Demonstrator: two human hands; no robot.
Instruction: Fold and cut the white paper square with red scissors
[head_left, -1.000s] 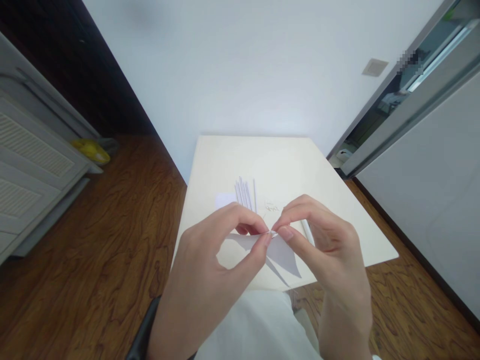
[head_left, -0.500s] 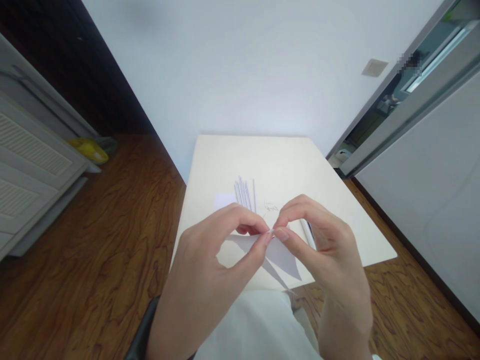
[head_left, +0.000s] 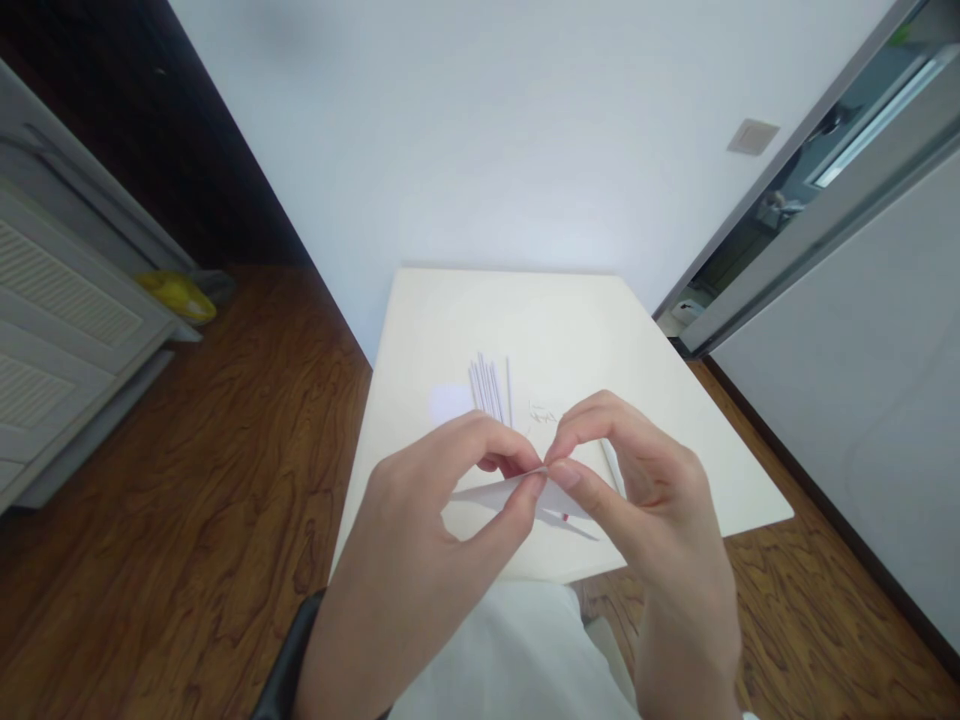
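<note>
A thin sheet of white paper [head_left: 487, 494] is held above the near part of the table. My left hand [head_left: 431, 530] pinches its edge between thumb and fingers. My right hand [head_left: 660, 510] pinches the same edge right beside it, so the fingertips of both hands nearly meet. The sheet stretches out to the left under my left hand and partly behind my right thumb. Beyond my hands lie several thin white paper sticks [head_left: 491, 390], one a little apart from the others. A pale paper square [head_left: 451, 403] lies left of them.
Thin dark scribbles or bits [head_left: 541, 413] show on the white table [head_left: 510, 310]. A slim white object [head_left: 613, 465] is partly hidden behind my right hand. A small red spot [head_left: 565, 517] shows beneath the paper. The wall [head_left: 495, 150] stands at the table's far edge.
The paper has tilted: its hanging part has swung up and now looks flatter and narrower. Both hands keep their pinch and have shifted only slightly.
</note>
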